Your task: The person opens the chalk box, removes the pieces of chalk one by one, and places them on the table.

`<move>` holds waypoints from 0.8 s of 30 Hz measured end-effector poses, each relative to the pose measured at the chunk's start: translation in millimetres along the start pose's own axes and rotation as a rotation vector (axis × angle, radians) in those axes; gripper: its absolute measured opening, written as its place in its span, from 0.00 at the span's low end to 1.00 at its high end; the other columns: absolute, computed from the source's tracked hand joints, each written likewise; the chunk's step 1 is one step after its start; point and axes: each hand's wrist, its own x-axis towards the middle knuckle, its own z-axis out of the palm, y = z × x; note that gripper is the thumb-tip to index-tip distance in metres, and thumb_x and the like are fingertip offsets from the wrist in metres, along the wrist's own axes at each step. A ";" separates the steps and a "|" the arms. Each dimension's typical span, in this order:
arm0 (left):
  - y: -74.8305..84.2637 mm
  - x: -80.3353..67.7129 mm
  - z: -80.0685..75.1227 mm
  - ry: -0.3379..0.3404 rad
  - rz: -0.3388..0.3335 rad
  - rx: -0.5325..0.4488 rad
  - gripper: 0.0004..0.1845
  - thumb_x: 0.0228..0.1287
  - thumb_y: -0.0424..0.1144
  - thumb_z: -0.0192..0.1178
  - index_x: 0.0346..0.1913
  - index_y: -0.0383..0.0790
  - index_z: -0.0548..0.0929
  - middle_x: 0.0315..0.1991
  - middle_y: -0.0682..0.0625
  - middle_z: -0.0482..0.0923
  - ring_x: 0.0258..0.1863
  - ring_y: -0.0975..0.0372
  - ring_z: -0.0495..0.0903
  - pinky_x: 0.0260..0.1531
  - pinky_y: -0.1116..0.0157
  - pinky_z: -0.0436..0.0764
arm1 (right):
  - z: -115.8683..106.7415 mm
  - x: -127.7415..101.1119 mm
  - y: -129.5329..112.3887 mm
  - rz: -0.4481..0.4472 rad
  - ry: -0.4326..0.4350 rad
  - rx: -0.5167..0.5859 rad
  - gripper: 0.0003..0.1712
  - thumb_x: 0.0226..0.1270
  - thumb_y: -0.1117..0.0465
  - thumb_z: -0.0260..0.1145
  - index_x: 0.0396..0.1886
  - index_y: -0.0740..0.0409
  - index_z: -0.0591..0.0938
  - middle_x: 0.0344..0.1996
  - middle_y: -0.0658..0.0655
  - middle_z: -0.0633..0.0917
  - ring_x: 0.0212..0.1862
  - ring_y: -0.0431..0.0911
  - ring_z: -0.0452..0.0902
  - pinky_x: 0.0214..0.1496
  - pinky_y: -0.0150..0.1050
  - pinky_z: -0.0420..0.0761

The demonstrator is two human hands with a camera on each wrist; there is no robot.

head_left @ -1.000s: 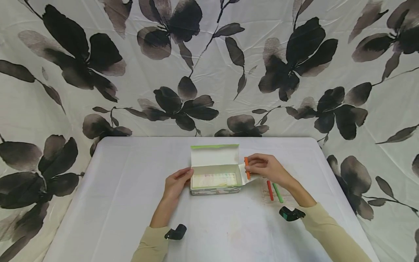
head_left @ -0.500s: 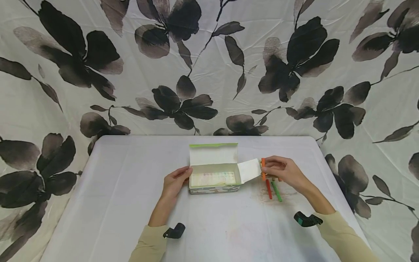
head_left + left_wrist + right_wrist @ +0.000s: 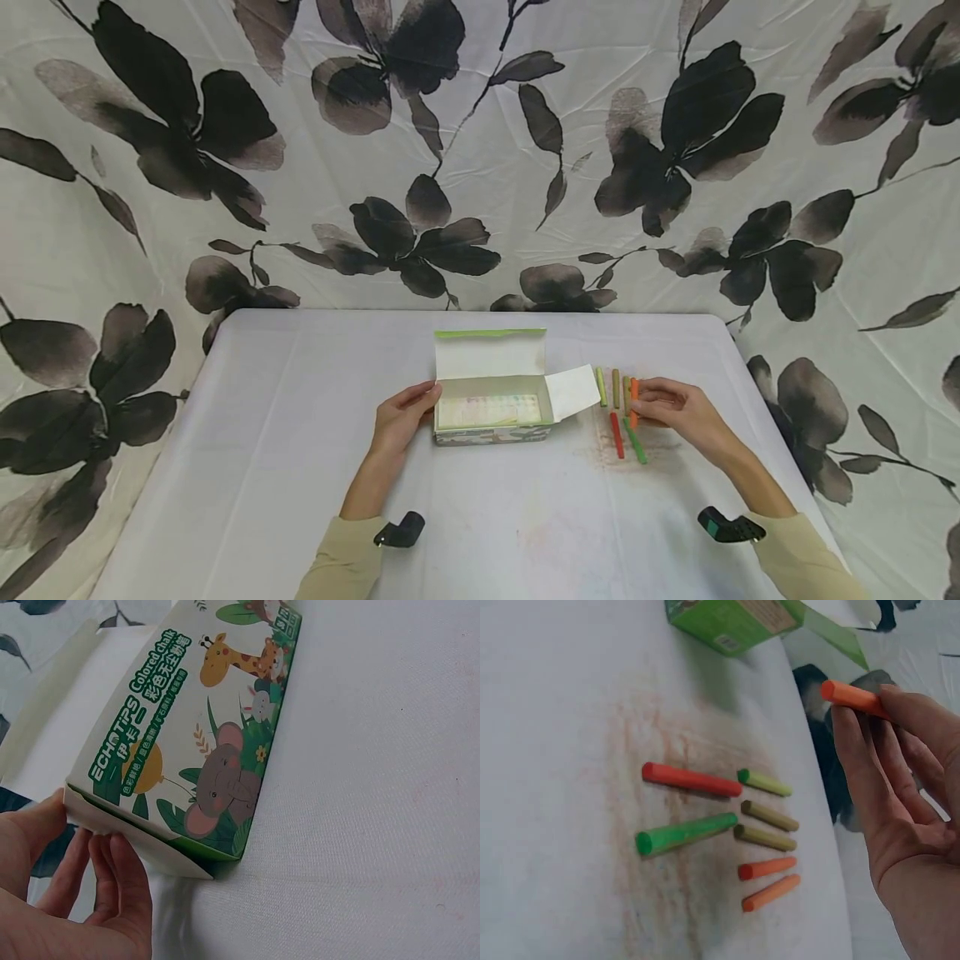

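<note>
Pinched between our right hand's [image 3: 900, 795] fingertips [image 3: 855, 742] and thumb is an orange chalk stick [image 3: 853, 697], held lengthwise just above the table and pointing toward the box. From the head view that stick [image 3: 633, 400] sits at the right end of the little spread of loose chalk, low over the cloth; we honestly can't tell from there whether it's touching the table yet.

Right beside it we've got the other sticks lying loose: a red chalk [image 3: 691, 780] and a long green chalk [image 3: 686, 832] side by side nearest the box, then a pale green chalk [image 3: 765, 782], two olive chalks [image 3: 769, 826] and two more orange chalks [image 3: 770, 879] lined up in a rough column. They're all close together but mostly not touching. The white tablecloth [image 3: 547, 787] under them is smeared with reddish chalk dust.

Our left hand [image 3: 405, 412] holds the left end of the chalk box [image 3: 491, 412], thumb on top, fingers [image 3: 112, 870] curled under the end flap. The box lies on its back, lid [image 3: 491, 354] standing up at the far side, right end flap [image 3: 573, 392] swung open toward the loose sticks. Pastel chalks fill the inside. Its side shows a giraffe and an elephant [image 3: 225, 787].

A floral curtain [image 3: 480, 150] hangs behind the table.
</note>
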 end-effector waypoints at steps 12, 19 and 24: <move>-0.7 -1.2 -0.6 -0.006 0.010 -0.007 0.23 0.65 0.41 0.73 0.59 0.32 0.84 0.46 0.45 0.86 0.40 0.62 0.83 0.39 0.73 0.83 | -6.4 -15.5 35.0 0.096 0.074 -0.142 0.34 0.71 0.49 0.71 0.67 0.67 0.76 0.51 0.60 0.86 0.48 0.38 0.83 0.50 0.31 0.81; -1.4 -0.7 -2.7 -0.020 0.013 -0.022 0.24 0.66 0.41 0.73 0.60 0.31 0.83 0.44 0.48 0.87 0.40 0.62 0.84 0.38 0.73 0.83 | -4.0 -22.7 52.1 0.117 0.074 -0.133 0.34 0.71 0.51 0.71 0.67 0.69 0.76 0.50 0.61 0.86 0.46 0.37 0.84 0.48 0.32 0.82; -0.8 -2.4 -4.5 -0.030 0.013 -0.022 0.25 0.66 0.41 0.72 0.61 0.30 0.82 0.43 0.50 0.86 0.38 0.64 0.83 0.38 0.73 0.82 | -2.9 -26.1 60.7 0.127 0.055 -0.152 0.34 0.72 0.55 0.71 0.66 0.74 0.74 0.50 0.64 0.87 0.45 0.37 0.84 0.47 0.31 0.83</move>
